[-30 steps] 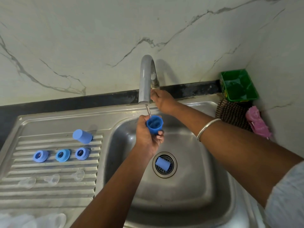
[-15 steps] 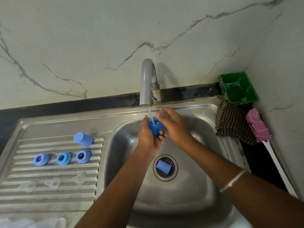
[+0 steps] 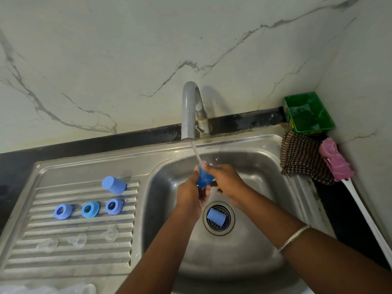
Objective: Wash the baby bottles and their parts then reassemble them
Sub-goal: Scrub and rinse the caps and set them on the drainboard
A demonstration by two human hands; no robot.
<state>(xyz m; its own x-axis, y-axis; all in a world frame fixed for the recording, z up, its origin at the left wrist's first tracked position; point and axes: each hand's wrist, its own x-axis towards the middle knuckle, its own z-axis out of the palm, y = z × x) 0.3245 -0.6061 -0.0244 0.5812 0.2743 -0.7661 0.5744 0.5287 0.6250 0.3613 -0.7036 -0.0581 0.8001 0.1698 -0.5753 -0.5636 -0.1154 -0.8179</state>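
Both hands, left hand [image 3: 192,193] and right hand [image 3: 226,180], fingers curled around a blue bottle cap [image 3: 203,179] under the tap stream [image 3: 196,152]; one cap [image 3: 216,217] waits on the drain, rinsed collars [image 3: 90,210] and teats [image 3: 77,240] lie on the drainboard [image 3: 70,259], reassembly not begun.

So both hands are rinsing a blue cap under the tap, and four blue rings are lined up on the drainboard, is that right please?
Not quite: the head view shows three blue rings on the drainboard, not four. Both hands, left and right, do hold a blue cap under the tap.
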